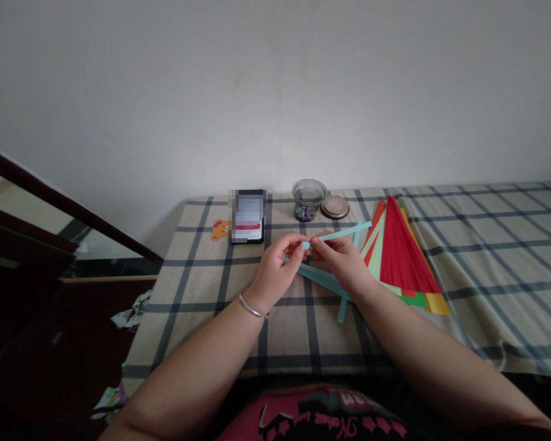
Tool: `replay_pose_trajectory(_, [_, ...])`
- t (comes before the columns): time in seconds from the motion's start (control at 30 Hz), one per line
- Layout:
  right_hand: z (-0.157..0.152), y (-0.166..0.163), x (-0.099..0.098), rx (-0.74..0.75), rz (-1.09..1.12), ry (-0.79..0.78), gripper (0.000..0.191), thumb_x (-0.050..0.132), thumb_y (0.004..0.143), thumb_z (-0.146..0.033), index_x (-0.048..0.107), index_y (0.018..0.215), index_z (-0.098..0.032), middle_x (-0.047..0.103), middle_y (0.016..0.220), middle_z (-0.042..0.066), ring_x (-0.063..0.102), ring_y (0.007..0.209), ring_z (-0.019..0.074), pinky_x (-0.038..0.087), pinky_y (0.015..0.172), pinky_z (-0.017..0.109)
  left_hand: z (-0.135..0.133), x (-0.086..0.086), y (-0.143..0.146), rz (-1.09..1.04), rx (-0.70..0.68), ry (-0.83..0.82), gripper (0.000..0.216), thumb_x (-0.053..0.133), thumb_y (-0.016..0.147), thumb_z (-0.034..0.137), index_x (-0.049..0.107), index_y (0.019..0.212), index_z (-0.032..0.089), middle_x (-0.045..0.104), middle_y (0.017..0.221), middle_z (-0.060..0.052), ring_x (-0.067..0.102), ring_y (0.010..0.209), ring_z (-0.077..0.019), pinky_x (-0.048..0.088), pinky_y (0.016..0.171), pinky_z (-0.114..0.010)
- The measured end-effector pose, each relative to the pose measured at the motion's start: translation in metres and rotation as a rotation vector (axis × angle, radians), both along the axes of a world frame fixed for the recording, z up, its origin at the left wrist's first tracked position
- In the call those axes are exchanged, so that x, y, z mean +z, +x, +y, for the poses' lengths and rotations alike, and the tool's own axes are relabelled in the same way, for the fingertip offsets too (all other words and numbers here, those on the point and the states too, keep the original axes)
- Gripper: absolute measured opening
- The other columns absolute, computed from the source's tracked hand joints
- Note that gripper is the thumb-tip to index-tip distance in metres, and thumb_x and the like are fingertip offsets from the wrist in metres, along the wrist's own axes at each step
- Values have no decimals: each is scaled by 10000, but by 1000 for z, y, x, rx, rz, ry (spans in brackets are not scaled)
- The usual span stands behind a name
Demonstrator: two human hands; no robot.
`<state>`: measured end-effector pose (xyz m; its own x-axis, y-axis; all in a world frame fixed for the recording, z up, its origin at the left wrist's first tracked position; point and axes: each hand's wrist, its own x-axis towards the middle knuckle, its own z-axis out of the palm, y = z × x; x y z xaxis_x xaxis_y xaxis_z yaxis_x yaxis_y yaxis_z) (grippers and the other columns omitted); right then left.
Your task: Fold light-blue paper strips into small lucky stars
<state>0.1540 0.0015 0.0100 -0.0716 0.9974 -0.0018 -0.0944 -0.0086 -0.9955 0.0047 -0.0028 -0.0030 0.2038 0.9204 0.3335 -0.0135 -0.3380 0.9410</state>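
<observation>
The desk (183, 331) stands by the wall. A cloth (491, 257) with dark lines covers it. At the back is a phone (247, 216), with a bear sticker (220, 230) just left of it. To the right is a clear jar (308, 199) of beads, and its lid (335, 207) lies beside it. Red, yellow and green paper strips (406, 260) lie spread like a fan. Some blue strips (342, 309) lie in the middle.

Both forearms are stretched forward and angled inward; the left hand (275, 269) and right hand (345, 262) are held close, fingers (297, 248) pinched together.
</observation>
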Motion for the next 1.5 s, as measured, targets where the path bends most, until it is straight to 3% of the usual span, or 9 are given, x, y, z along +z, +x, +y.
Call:
replay_pose_trajectory(0.27, [1, 0, 2, -12, -41, 62, 361, 725, 671, -532, 665, 708, -178, 643, 663, 7, 562, 624, 132, 434, 589, 262, 1, 4, 1, -95, 10, -138, 229, 602, 855, 340, 639, 982, 153, 698, 878, -46, 669, 744, -125, 551, 717, -249])
replay_pose_trajectory(0.93, [1, 0, -6, 96, 175, -28, 338, 773, 652, -504, 651, 739, -201, 641, 636, -28, 583, 603, 122, 463, 630, 279, 3, 1, 1, -278, -111, -315, 274, 690, 794, 375, 738, 990, 190, 741, 899, -56, 670, 744, -130, 547, 743, -273])
replay_pose_trajectory(1.1, [0, -1, -2, 101, 156, 0, 349, 763, 659, -519, 647, 733, -199, 643, 622, -27, 588, 596, 120, 472, 627, 272, 3, 2, 0, -234, -94, -303, 331, 679, 802, 388, 725, 1059, 184, 747, 862, -67, 666, 741, -138, 548, 746, -280])
replay_pose_trajectory(1.3, [-1, -3, -1, 114, 149, 54, 330, 750, 682, -508, 631, 721, -202, 627, 601, -25, 588, 597, 123, 488, 643, 281, 0, 8, -1, -62, -79, -169, 352, 576, 879, 376, 685, 1146, 174, 739, 826, -62, 669, 758, -148, 559, 764, -286])
replay_pose_trajectory(1.5, [0, -2, -7, 31, 102, 17, 330, 767, 660, -484, 638, 759, -197, 629, 642, -16, 582, 615, 134, 487, 642, 290, -2, 4, -2, 63, -77, -68, 400, 560, 886, 389, 625, 1236, 208, 692, 1166, -93, 679, 960, -200, 552, 870, -327])
